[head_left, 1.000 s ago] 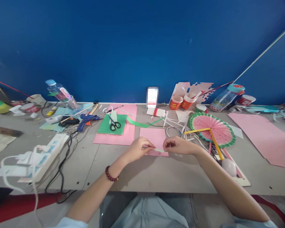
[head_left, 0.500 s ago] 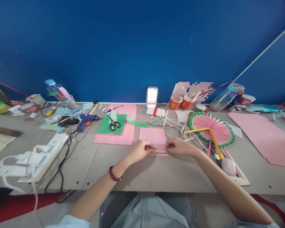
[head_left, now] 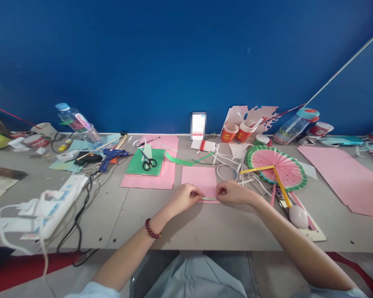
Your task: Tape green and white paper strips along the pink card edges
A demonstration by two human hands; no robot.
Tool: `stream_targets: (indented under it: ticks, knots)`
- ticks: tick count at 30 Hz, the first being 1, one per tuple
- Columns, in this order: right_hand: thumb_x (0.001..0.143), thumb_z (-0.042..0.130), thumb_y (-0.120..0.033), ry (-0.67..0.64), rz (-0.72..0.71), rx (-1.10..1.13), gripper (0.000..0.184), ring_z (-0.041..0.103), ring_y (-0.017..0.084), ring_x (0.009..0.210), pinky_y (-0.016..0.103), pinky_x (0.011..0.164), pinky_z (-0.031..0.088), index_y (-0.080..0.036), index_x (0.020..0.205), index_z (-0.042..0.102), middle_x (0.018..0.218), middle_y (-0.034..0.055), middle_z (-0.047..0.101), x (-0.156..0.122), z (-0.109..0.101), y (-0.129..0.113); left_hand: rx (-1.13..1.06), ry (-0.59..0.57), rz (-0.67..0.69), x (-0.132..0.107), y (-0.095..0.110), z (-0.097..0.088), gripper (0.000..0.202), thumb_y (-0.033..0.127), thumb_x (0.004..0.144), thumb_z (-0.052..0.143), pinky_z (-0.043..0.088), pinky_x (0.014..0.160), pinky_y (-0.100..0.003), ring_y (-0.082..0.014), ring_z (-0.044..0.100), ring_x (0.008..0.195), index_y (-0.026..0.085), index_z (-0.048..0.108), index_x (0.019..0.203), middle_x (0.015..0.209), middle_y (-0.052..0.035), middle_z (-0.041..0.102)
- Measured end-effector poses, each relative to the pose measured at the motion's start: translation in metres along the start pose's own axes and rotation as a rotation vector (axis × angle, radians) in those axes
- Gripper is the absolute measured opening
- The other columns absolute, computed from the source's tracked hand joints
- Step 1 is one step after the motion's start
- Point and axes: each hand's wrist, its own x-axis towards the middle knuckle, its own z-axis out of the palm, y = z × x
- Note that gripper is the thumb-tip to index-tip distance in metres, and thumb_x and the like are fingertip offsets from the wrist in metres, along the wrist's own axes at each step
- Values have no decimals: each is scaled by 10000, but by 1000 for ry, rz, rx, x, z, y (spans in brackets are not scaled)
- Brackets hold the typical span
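Note:
My left hand (head_left: 185, 197) and my right hand (head_left: 229, 193) are both pinched on the ends of a short pale green paper strip (head_left: 209, 198). They hold it level just over the near edge of a pink sheet (head_left: 199, 179) lying on the grey table (head_left: 186, 225). A dark red bead bracelet (head_left: 152, 229) sits on my left wrist. A longer green paper strip (head_left: 186, 160) lies behind the pink sheet.
Black scissors (head_left: 149, 163) rest on a green sheet over pink card to the left, near a blue glue gun (head_left: 112, 156) and a white power strip (head_left: 54, 204). To the right lie a watermelon paper fan (head_left: 278, 165), red paper cups (head_left: 238, 132) and a large pink sheet (head_left: 345, 182).
Both hands have edged slightly toward each other and toward the table's near side, still pinching the green strip. The view has shifted a little.

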Motion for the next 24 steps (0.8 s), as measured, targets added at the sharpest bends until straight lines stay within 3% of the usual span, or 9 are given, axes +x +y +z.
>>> stream_targets:
  ticks: [11, 24]
  knots:
    - [649, 515, -220, -63, 23, 62, 88, 539, 128, 529, 226, 521, 372, -192, 645, 598, 522, -28, 572, 1, 1, 4, 17, 23, -1, 2, -3, 3, 148, 186, 773, 609, 486, 752, -260, -166, 638, 807, 204, 742, 835, 873, -29, 718]
    - [664, 536, -254, -41, -5, 46, 140, 514, 126, 583, 222, 522, 347, -180, 670, 655, 603, -14, 590, 2, 1, 8, -3, 36, 27, 2, 3, -3, 158, 181, 780, 590, 487, 748, -270, -169, 628, 813, 206, 738, 833, 884, -31, 720]
